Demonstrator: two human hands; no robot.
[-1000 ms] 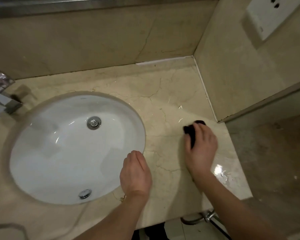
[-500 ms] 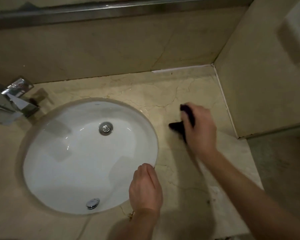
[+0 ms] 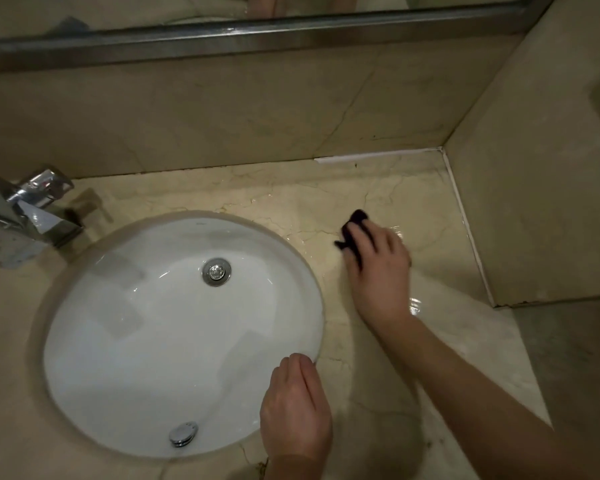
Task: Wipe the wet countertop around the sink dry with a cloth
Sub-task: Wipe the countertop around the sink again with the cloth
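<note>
Cloth [image 3: 353, 225], small and dark, lies bunched under the right hand [image 3: 378, 268] on the countertop [image 3: 326, 199], to the right of the sink [image 3: 174, 334] and a little back from its rim. The fingers curl down over the wad and press it to the stone, so only a dark edge shows at the fingertips. I would guess it is held that way so the palm can bear down while the cloth is swept along, since a loose cloth would skid over water rather than soak it up. Wet shine shows just beyond the hand toward the side wall [image 3: 534, 202], and another bright patch lies by the wrist, so this stretch seems to be the part in hand, with more wiping to come.

The left hand [image 3: 293, 410] rests at the near right rim of the sink, fingers together and bent over the edge, holding nothing that I can see. It looks like a brace, steadying the person while the other arm reaches out.

Counting up: one cloth, one sink, two hands. Inside the white bowl sit two metal fittings, the drain [image 3: 216, 271] toward the back and a smaller overflow cap [image 3: 182, 434] at the near wall. One chrome tap [image 3: 21, 209] stands on the left behind the bowl, well apart from the wiping. Above the back wall runs one mirror frame [image 3: 257, 38].
</note>
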